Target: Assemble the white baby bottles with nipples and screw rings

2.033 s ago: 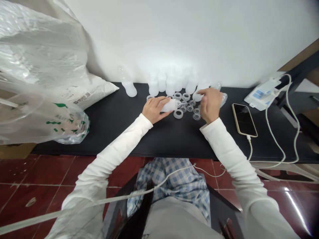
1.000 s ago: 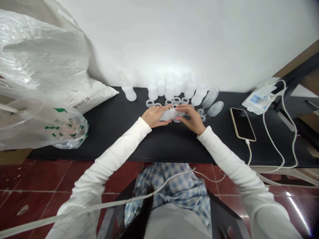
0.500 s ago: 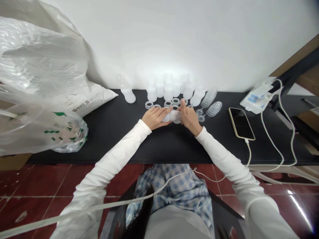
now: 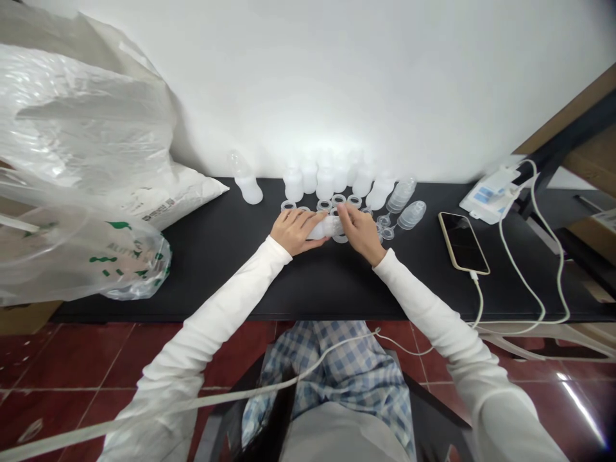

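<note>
My left hand [image 4: 292, 230] is wrapped round a small translucent white bottle [image 4: 325, 227] lying sideways just above the black table [image 4: 308, 282]. My right hand [image 4: 359, 230] grips the bottle's right end, fingers closed on its neck. What sits at that end is hidden by the fingers. Several clear plastic rings [image 4: 337, 199] lie just behind both hands. A row of white bottles [image 4: 332, 178] stands against the wall beyond them. Two stacks of clear caps [image 4: 407, 204] lie to the right of my right hand.
A phone [image 4: 462, 242] on a white cable [image 4: 528, 256] lies at the right, with a white box [image 4: 488, 194] behind it. Big clear plastic bags [image 4: 81, 186] fill the left end of the table. One lone bottle [image 4: 246, 181] stands left of the row.
My right hand came back from the caps at the right and closed on the bottle's right end. The left hand has kept hold of the bottle throughout.
</note>
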Tool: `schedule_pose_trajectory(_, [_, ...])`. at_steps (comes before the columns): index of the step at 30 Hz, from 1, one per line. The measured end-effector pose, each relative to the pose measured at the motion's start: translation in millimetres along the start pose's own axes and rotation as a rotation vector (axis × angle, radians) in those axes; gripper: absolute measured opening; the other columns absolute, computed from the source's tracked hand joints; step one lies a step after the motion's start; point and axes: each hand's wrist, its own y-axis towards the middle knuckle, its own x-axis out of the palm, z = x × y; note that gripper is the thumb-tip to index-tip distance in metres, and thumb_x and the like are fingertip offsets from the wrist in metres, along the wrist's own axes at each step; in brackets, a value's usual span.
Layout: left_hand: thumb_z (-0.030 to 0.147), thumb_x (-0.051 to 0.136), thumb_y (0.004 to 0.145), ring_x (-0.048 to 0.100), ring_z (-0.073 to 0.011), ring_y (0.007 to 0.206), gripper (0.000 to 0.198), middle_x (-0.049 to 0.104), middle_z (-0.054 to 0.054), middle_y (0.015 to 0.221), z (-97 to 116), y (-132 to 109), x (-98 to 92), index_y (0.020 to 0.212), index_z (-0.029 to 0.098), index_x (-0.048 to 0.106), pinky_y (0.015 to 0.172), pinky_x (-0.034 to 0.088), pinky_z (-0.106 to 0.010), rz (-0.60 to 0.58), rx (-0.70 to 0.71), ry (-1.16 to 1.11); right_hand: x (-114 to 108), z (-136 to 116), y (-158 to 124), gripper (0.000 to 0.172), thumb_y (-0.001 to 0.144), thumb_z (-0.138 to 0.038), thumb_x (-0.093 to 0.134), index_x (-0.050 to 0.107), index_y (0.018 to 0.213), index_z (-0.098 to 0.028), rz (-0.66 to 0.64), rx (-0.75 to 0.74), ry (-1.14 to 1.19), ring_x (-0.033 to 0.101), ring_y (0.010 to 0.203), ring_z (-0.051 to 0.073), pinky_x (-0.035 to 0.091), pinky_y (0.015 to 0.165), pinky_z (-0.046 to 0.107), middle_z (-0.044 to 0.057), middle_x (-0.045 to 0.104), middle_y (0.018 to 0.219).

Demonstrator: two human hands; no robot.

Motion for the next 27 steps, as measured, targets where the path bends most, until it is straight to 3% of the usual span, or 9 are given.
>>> schedule_pose_trajectory(4, [0.058, 0.064, 0.09, 0.067, -0.0282, 0.096, 0.052, 0.077, -0.009, 0.103, 2.5, -3.9, -2.1, 0.132, 0.029, 0.069, 0.082, 0.046, -0.041, 0.05, -0.047, -0.034, -5.6, 6.8, 1.1, 0.07, 0.101, -0.069, 0.011, 0.053, 0.069, -0.024, -0.019, -0.056, -0.134, 0.052, 0.057, 0.02, 0.027, 0.055, 0.032, 0.004, 0.056, 0.059])
schedule_pose_trajectory(7, [0.061, 0.068, 0.086, 0.062, -0.0323, 0.103, 0.055, 0.071, -0.014, 0.113, -2.3, -10.2, -3.3, 0.129, 0.028, 0.069, 0.087, 0.046, -0.047, 0.154, -0.382, 0.005, -9.1, 14.5, 4.3, 0.06, 0.106, -0.057, 0.016, 0.061, 0.086, -0.023, 0.016, -0.176, -0.048, 0.059, 0.069, 0.021, 0.041, 0.065, 0.034, 0.005, 0.062, 0.072])
schedule_pose_trajectory(10, [0.069, 0.069, 0.08, 0.058, -0.0339, 0.101, 0.063, 0.065, -0.016, 0.111, -21.0, -20.3, 4.7, 0.126, 0.027, 0.068, 0.088, 0.048, -0.054, 0.323, -0.773, 0.062, -7.5, 17.3, 12.7, 0.032, 0.105, -0.041, 0.035, 0.06, 0.107, -0.021, 0.038, -0.319, -0.021, 0.062, 0.092, 0.024, 0.049, 0.085, 0.038, 0.01, 0.065, 0.095])
schedule_pose_trajectory(13, [0.069, 0.063, 0.084, 0.06, -0.0314, 0.098, 0.061, 0.063, -0.013, 0.108, -47.4, -29.9, 16.4, 0.129, 0.029, 0.061, 0.088, 0.05, -0.057, 0.404, -0.968, 0.027, -0.3, 13.6, 24.1, 0.025, 0.102, -0.03, 0.042, 0.059, 0.117, -0.02, -0.014, -0.396, -0.11, 0.059, 0.101, 0.026, 0.048, 0.091, 0.041, 0.013, 0.061, 0.106])
schedule_pose_trajectory(16, [0.066, 0.062, 0.087, 0.062, -0.0305, 0.103, 0.06, 0.064, -0.015, 0.118, -67.0, -33.7, 21.5, 0.132, 0.027, 0.053, 0.09, 0.053, -0.054, 0.373, -0.952, -0.055, 7.4, 7.7, 33.6, 0.027, 0.101, -0.028, 0.042, 0.063, 0.114, -0.019, -0.073, -0.424, -0.244, 0.057, 0.096, 0.026, 0.047, 0.087, 0.041, 0.014, 0.06, 0.107])
schedule_pose_trajectory(20, [0.062, 0.065, 0.087, 0.063, -0.027, 0.104, 0.059, 0.064, -0.017, 0.121, -76.6, -31.3, 20.4, 0.124, 0.02, 0.049, 0.095, 0.053, -0.048, 0.366, -0.975, -0.179, 6.0, 12.4, 37.3, 0.028, 0.101, -0.026, 0.042, 0.067, 0.107, -0.017, -0.115, -0.437, -0.394, 0.056, 0.094, 0.027, 0.045, 0.082, 0.041, 0.015, 0.062, 0.107])
schedule_pose_trajectory(27, [0.052, 0.067, 0.088, 0.061, -0.0242, 0.107, 0.051, 0.055, -0.018, 0.125, -86.9, -28.1, 23.1, 0.119, 0.017, 0.046, 0.097, 0.053, -0.042, 0.387, -0.963, -0.215, -39.5, 57.4, 11.4, 0.029, 0.103, -0.027, 0.04, 0.067, 0.106, -0.016, 0.052, -0.418, -0.502, 0.057, 0.09, 0.027, 0.045, 0.078, 0.039, 0.014, 0.064, 0.097])
